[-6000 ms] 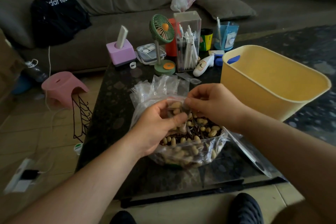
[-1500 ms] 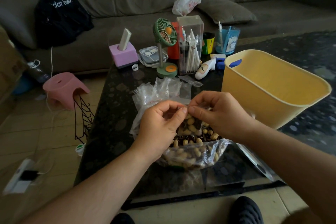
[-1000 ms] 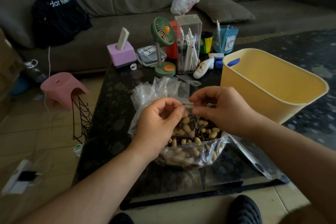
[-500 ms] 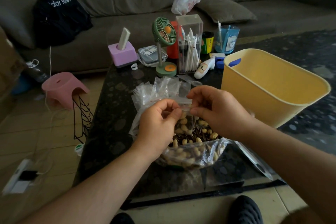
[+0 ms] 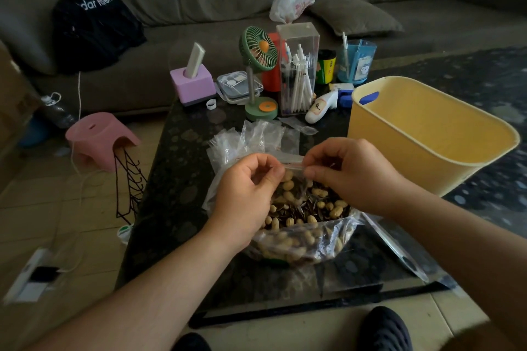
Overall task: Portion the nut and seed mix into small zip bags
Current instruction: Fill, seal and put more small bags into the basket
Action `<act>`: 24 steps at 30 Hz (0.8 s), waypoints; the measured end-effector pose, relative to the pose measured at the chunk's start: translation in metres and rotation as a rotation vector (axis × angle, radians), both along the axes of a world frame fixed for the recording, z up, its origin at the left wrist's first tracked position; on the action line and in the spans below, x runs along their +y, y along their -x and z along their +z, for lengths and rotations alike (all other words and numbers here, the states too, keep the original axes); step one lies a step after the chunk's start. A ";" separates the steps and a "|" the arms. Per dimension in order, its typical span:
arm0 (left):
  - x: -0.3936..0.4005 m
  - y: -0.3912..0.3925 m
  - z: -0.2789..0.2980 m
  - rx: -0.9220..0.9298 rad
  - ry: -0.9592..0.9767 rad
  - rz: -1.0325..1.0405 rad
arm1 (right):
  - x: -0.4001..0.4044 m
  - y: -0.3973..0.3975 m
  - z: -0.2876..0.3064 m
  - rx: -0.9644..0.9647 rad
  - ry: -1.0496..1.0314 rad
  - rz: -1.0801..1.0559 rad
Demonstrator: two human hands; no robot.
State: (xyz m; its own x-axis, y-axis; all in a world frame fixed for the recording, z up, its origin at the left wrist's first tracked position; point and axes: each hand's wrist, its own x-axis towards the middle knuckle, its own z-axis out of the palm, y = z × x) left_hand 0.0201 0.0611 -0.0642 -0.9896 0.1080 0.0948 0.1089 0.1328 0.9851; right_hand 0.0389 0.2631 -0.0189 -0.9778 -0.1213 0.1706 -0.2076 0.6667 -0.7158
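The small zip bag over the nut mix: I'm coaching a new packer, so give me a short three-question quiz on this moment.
1. True or false: both the left hand and the right hand pinch the top strip of the small zip bag.
2. What stands to the right of the big bag of nut and seed mix? A) a pink stool B) a yellow bin C) a green fan
3. Fill in: the small zip bag is held right above the ____.

Key: 1 true; 2 B; 3 big bag of nut and seed mix.
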 end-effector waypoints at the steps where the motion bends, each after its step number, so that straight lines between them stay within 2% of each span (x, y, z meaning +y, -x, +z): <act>1: 0.000 0.000 0.000 -0.003 -0.003 0.000 | 0.000 -0.001 -0.001 0.001 0.001 0.009; 12: 0.004 -0.002 -0.003 -0.031 0.010 -0.041 | -0.006 0.001 -0.011 0.099 -0.006 0.070; 19: 0.003 -0.002 -0.003 -0.067 0.003 -0.078 | -0.005 0.001 -0.013 0.065 0.113 0.020; 24: 0.004 -0.002 -0.003 -0.114 0.002 -0.079 | -0.007 0.000 -0.013 0.054 0.085 0.040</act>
